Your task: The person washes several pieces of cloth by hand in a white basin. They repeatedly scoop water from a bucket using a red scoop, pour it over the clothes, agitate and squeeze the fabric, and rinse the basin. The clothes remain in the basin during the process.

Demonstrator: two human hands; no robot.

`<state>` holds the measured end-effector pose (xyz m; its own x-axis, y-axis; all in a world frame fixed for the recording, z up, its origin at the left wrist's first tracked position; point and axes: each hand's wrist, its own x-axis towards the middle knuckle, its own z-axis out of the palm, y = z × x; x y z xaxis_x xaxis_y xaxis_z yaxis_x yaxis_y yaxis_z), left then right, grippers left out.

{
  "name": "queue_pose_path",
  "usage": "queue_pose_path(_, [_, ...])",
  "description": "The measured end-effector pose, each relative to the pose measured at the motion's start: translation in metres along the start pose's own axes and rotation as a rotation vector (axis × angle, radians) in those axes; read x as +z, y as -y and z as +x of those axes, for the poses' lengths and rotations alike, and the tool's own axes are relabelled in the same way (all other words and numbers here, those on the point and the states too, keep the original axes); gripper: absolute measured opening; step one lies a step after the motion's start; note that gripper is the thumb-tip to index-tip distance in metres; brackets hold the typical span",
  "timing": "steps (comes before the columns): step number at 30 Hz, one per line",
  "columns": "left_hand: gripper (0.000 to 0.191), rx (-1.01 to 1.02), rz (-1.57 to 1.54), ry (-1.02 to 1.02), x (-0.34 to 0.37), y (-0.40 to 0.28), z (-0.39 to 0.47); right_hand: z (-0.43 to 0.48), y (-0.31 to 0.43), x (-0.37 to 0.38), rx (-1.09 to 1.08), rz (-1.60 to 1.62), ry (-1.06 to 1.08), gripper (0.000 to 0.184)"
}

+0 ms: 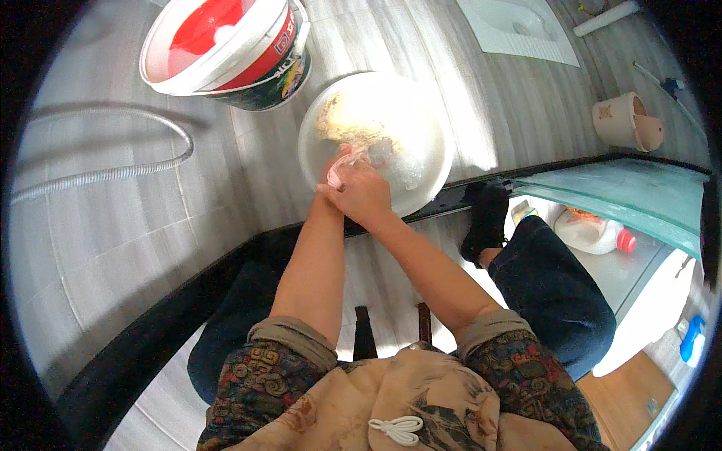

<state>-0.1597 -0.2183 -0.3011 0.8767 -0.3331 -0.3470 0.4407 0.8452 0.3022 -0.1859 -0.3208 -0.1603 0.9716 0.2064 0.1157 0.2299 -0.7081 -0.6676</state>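
A round white basin (433,183) sits on the floor before me, with what looks like water in it. Yellowish and dark patches mark its inside; I cannot tell whether they are a print or something in the water. Over its near side, my right hand (366,189) grips a wet pink cloth (338,172) bunched between both hands. My left hand (331,162) holds the other side of that cloth and is partly covered by it and by the right hand. My wrists are close together, the right thumb lying across the left wrist.
A white bucket with a red and dark band (254,84) stands beyond the basin at left, near a ribbed metal hose (141,166). At right are a squat toilet (519,28), a beige bin (615,121), a glass panel (632,191) and a red-capped plastic jug (589,234). A dark sill (271,239) crosses the floor.
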Motion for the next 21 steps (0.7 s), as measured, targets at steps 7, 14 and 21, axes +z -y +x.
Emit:
queue_pose_path(7, [0.051,0.251,0.324,-0.514,0.057,0.041,0.016,0.058,-0.056,-0.013,0.31,-0.118,0.074,0.048])
queue_pose_path(14, [0.044,0.03,0.756,-0.783,0.077,0.017,-0.016,0.054,-0.148,-0.006,0.27,-0.451,0.148,0.038])
queue_pose_path(21, [0.065,-0.245,0.473,-0.818,0.052,0.014,-0.019,0.014,-0.141,0.05,0.319,0.546,0.428,0.039])
